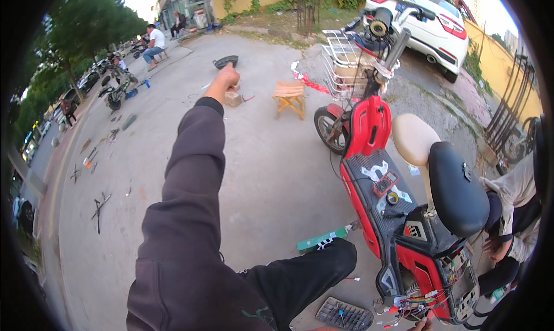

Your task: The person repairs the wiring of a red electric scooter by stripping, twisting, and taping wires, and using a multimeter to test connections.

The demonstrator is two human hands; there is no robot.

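My left arm, in a dark sleeve, stretches far out ahead over the concrete. My left hand (228, 77) is closed at its end, seemingly on a black curved plastic piece (225, 61) that shows just beyond the fingers. Just below the hand is a brownish block (234, 98) on the ground. To the right stands a red electric scooter (369, 123), its rear panels off and colored wires (424, 301) hanging out. Fingertips (426, 323) show at those wires by the lower edge; whether they are my right hand's, I cannot tell.
A wooden stool (288, 94) stands ahead. A multimeter (385, 182) and tape roll (392, 198) lie on the scooter's footboard. Near my leg are a green box (321, 238) and a ribbed black plate (344, 314). Another person (511, 204) crouches at right. A white car (424, 22) is parked behind.
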